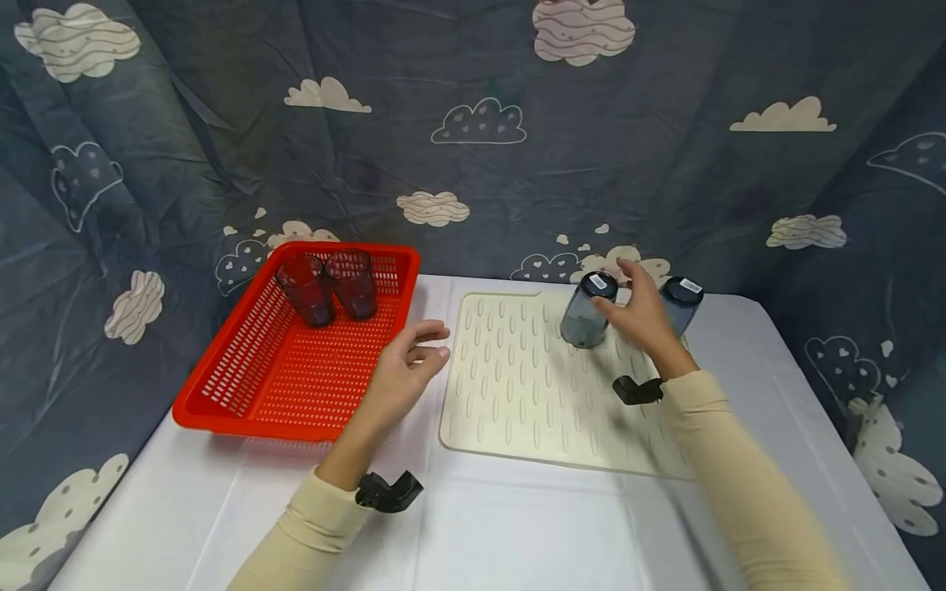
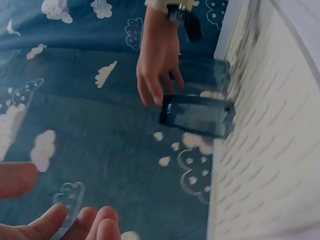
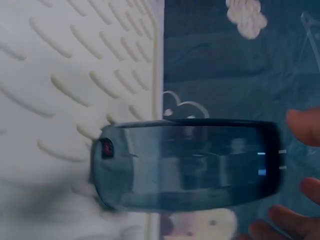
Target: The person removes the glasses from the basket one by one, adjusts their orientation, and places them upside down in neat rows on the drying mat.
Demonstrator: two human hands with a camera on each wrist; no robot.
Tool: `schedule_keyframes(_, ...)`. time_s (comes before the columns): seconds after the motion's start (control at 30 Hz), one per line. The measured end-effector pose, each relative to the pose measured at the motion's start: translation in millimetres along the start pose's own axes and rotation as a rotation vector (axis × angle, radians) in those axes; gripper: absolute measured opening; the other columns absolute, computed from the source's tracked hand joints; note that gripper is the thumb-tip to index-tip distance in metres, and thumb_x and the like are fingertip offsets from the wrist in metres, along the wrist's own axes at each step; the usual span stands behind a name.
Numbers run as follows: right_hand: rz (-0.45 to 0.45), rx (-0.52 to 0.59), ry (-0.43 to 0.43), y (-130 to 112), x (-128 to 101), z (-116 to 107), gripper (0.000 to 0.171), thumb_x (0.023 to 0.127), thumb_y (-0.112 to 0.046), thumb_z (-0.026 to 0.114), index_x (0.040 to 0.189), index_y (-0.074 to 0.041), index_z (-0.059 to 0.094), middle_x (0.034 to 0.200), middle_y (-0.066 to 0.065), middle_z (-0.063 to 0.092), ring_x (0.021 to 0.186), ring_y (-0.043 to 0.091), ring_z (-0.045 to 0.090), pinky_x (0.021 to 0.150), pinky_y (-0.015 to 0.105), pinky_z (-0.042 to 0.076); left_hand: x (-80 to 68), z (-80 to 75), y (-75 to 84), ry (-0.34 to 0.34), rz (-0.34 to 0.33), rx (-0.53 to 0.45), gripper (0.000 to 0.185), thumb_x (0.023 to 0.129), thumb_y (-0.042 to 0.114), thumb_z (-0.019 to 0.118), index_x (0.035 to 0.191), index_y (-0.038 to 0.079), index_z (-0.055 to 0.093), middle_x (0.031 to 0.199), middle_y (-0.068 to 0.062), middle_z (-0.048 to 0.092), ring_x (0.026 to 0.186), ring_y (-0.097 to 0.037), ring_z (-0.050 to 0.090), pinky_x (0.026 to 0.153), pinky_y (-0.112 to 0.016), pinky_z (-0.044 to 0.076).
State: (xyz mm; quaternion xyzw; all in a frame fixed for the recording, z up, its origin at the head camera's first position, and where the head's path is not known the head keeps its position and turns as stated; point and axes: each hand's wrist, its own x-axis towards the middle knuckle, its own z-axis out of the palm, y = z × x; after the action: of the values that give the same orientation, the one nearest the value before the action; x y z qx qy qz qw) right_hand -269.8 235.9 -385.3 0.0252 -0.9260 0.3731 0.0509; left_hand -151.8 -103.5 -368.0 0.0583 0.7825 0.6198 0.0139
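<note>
Right hand (image 1: 646, 316): spread wide, right of centre
Left hand (image 1: 399, 373): relaxed, empty, centre
Upturned glass (image 1: 586, 316): on ridged mat (image 1: 510, 394), likely to drain
Red basket (image 1: 296, 386): left, corralling two tumblers (image 1: 353, 287)

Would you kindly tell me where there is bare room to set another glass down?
Free: the mat, left of the blue glasses; the near half of the basket, short of its two tumblers; the table in front of the mat, between the sleeves. Crowded: the mat's far right, with the right hand by the blue glasses, and the basket's far end.
</note>
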Motion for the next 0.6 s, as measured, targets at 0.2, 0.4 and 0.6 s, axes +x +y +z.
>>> schedule_keyframes(0.2,-0.138,-0.048,0.088,-5.5,-27.7,-15.6,0.059,0.095,-0.02,0.062,0.147,-0.002,0.041,0.151,0.027,0.038,0.134,0.049,0.04,0.103,0.063,0.041,-11.7,-27.8,11.4,-0.02,0.036,0.069,0.041,0.097,0.014,0.059,0.138,0.01,0.051,0.138,-0.01,0.057,0.119,-0.027,0.06,0.102,-0.044,0.05)
schedule_keyframes(0.4,-0.178,-0.049,0.099,-5.8,-55.1,-20.7,0.051,0.097,-0.017,0.06,0.143,0.0,0.045,0.146,0.025,0.045,0.131,0.046,0.045,0.102,0.062,0.043,-18.3,-37.7,13.6,-0.023,0.061,0.111,0.04,0.098,0.013,0.059,0.137,0.01,0.052,0.137,-0.013,0.058,0.12,-0.028,0.06,0.104,-0.047,0.049)
schedule_keyframes(0.6,-0.088,0.115,0.071,-7.6,-77.8,-19.3,0.039,0.101,-0.023,0.055,0.136,-0.004,0.052,0.139,0.016,0.055,0.123,0.024,0.055,0.099,0.036,0.048,-16.8,-44.6,16.9,-0.062,0.104,0.227,0.039,0.097,0.015,0.061,0.135,0.011,0.053,0.135,-0.012,0.06,0.117,-0.026,0.063,0.1,-0.045,0.053)
